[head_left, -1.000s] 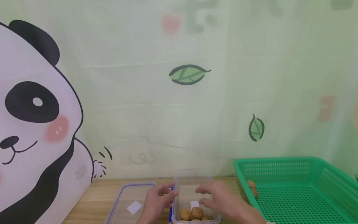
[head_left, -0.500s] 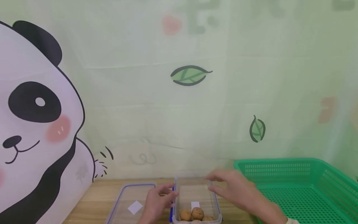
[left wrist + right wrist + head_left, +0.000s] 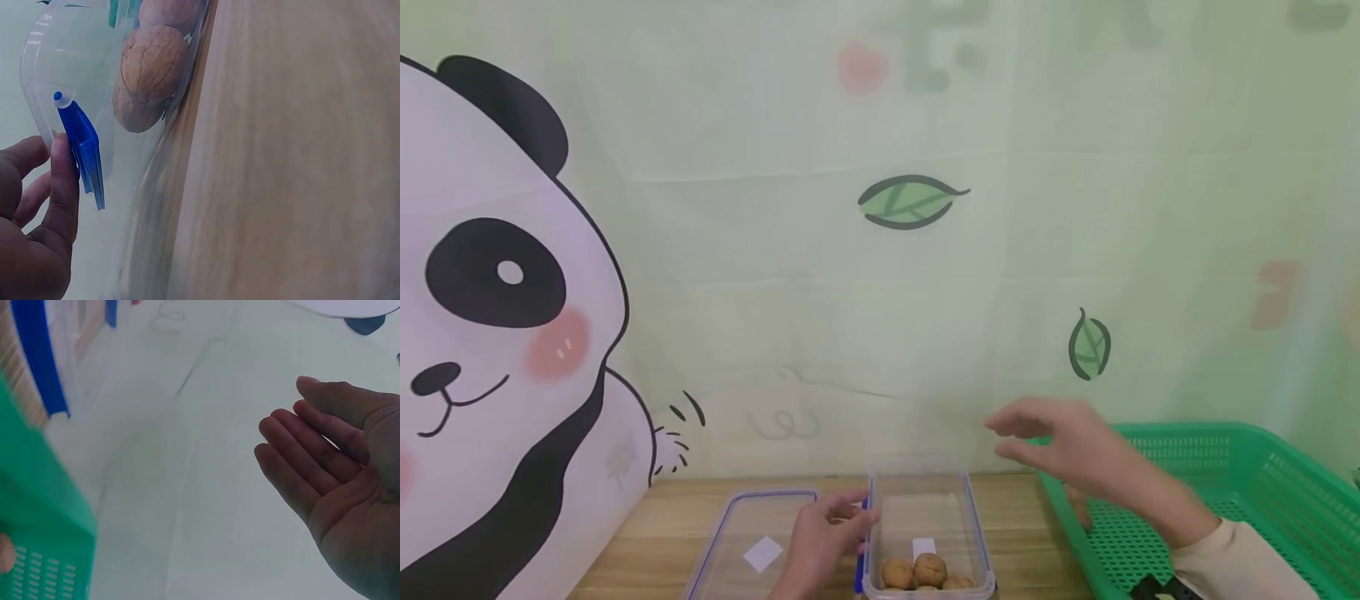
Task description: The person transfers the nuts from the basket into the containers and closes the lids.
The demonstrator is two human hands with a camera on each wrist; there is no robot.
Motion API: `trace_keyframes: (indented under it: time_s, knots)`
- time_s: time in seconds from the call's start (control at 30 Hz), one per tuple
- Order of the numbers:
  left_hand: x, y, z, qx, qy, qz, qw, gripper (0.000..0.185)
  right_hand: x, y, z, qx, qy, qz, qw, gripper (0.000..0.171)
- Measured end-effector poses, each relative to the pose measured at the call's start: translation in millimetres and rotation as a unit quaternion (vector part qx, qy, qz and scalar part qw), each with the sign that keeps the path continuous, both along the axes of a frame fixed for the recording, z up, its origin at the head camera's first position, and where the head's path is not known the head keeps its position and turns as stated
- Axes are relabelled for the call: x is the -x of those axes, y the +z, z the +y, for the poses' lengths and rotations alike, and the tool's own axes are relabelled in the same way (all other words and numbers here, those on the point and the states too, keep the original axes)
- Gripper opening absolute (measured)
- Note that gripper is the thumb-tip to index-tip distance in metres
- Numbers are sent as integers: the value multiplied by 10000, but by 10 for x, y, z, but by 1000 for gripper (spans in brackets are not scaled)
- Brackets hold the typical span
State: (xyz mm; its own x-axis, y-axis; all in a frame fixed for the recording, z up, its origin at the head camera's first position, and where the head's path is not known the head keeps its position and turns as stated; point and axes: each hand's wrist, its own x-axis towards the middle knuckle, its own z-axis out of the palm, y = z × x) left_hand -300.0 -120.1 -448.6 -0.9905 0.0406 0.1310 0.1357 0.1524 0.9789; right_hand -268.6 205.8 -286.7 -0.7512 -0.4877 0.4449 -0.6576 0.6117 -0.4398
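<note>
A clear plastic food container (image 3: 922,500) with blue side latches stands on the table, with several walnuts (image 3: 930,570) and a white paper piece inside it. My left hand (image 3: 827,533) pinches the container's left rim between thumb and fingers. The left wrist view shows this hand (image 3: 44,212) right beside the hanging blue latch (image 3: 81,140). My right hand (image 3: 1067,446) is raised over the near-left rim of the green basket (image 3: 1195,433), fingers relaxed and holding nothing. In the right wrist view the palm of this hand (image 3: 337,469) is bare.
A clear lid (image 3: 733,542) with a blue seal and a white label lies left of the container. Walnuts (image 3: 1078,504) sit against the basket's left wall. A dark object (image 3: 1161,587) shows at the basket's near end. A printed cloth (image 3: 775,292) hangs behind the table.
My right hand has moved up and to the right, from above the container to above the basket's edge. The left hand has stayed at the container's rim.
</note>
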Motion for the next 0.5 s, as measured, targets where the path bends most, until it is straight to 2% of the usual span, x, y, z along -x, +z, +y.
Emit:
trace_keyframes:
  time_s: [0.27,0.5]
  knots:
    - [-2,0,4,-86,-13,12,10000,45,217,4,282,133,-208,-364,9990,25]
    - [-3,-4,-3,-41,18,29,10000,45,385,-93,542,162,-356,-532,9978,27]
